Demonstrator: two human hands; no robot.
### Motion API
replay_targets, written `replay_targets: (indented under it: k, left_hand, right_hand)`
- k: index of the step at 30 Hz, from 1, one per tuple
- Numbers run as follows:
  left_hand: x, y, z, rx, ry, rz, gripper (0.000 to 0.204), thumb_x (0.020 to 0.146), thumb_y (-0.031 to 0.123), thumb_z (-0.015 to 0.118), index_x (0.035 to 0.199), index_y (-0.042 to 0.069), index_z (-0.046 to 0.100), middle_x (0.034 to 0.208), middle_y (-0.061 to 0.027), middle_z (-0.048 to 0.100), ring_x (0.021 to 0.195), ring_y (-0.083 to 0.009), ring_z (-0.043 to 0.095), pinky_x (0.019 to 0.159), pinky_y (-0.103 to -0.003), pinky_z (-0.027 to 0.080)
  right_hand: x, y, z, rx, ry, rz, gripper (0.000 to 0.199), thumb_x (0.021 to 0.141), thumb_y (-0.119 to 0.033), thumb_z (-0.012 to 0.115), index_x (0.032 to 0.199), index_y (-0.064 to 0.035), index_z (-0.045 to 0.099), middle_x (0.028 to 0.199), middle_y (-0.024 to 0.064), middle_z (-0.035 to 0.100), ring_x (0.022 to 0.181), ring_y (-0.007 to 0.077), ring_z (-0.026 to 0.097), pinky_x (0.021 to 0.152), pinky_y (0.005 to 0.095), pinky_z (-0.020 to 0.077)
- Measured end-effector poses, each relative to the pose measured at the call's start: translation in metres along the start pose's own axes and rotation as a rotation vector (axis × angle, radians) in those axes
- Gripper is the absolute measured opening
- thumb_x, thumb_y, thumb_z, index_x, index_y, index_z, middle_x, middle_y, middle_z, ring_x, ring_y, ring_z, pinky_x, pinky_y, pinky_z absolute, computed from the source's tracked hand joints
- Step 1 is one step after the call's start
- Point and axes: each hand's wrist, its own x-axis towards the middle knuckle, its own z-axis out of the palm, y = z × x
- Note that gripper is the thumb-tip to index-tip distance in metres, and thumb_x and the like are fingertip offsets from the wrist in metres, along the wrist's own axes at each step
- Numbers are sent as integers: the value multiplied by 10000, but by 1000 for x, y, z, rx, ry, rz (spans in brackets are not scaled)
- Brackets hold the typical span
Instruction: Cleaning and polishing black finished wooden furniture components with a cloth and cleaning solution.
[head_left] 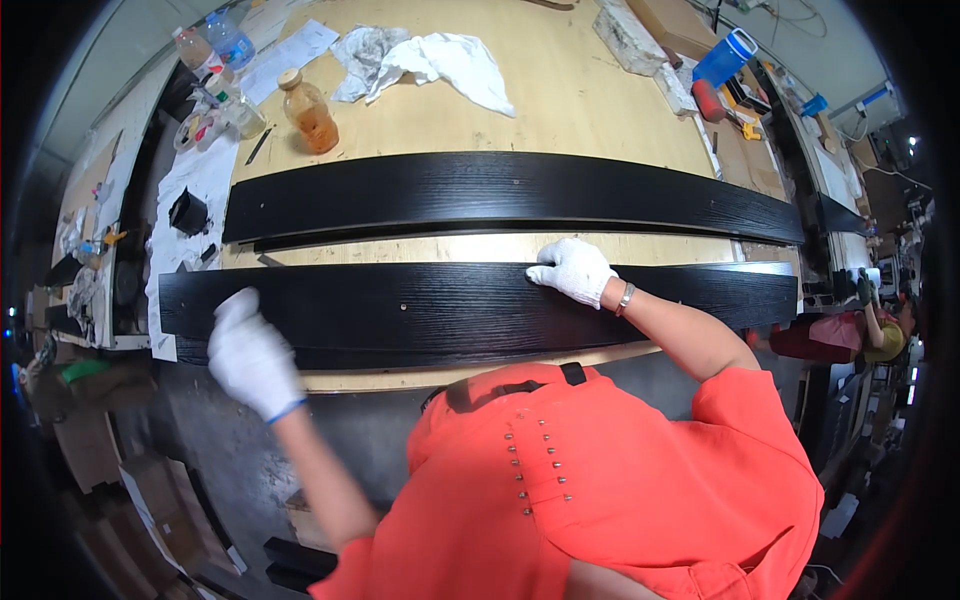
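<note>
Two long black wood-grain boards lie across the table, one behind the other. On the near black board (pixel 450 310), my right hand (pixel 575 272), in a white glove, closes over the far edge right of the middle. Its thumb side rests on the board's face, and its other fingertips are partly hidden. My left hand (pixel 250 355), also white-gloved, is over the left end of this board and its near edge. Motion smears its fingers, so whether it holds anything is unclear. The far black board (pixel 500 192) lies untouched beyond a narrow gap.
Behind the boards stand a bottle of orange-brown liquid (pixel 310 115) and a crumpled white cloth (pixel 440 65). Several plastic bottles and a black cup (pixel 188 212) are at the left. A blue container (pixel 725 58) stands at the right rear. Another person (pixel 850 335) is far right.
</note>
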Motion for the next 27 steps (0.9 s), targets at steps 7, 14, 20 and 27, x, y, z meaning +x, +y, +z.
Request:
replay_targets:
  k: [7, 14, 20, 27]
  left_hand:
    - [-31, 59, 42, 293, -486, 673, 147, 828, 63, 634, 899, 125, 746, 932, -71, 727, 866, -226, 679, 837, -382, 533]
    - [98, -228, -228, 566, 133, -396, 477, 1066, 331, 500, 1341, -31, 644, 1340, -177, 683, 1229, -280, 648, 1074, -358, 476]
    - [76, -52, -121, 483, -163, 111, 419, 908, -34, 603, 1323, -56, 653, 1285, -172, 711, 1203, -288, 665, 1078, -363, 489]
    - [101, -95, -131, 378, -59, 215, 279, 1026, 161, 589, 1216, 14, 729, 1203, -198, 725, 1114, -343, 682, 997, -393, 510]
  right_hand:
    - [-23, 8, 0, -63, -17, 3, 383, 896, -472, 690, 942, -102, 777, 882, 180, 740, 869, 381, 707, 790, 468, 553]
    - [-54, 29, -15, -91, 15, -20, 358, 873, -456, 714, 945, -111, 779, 807, 180, 717, 803, 392, 701, 736, 468, 549]
    - [-57, 36, -29, -78, 13, -63, 344, 873, -425, 700, 923, -92, 770, 819, 200, 713, 806, 399, 701, 750, 478, 552]
    - [-71, 72, -42, -78, 66, -107, 277, 845, -361, 733, 861, -86, 761, 795, 202, 696, 762, 409, 683, 715, 468, 549]
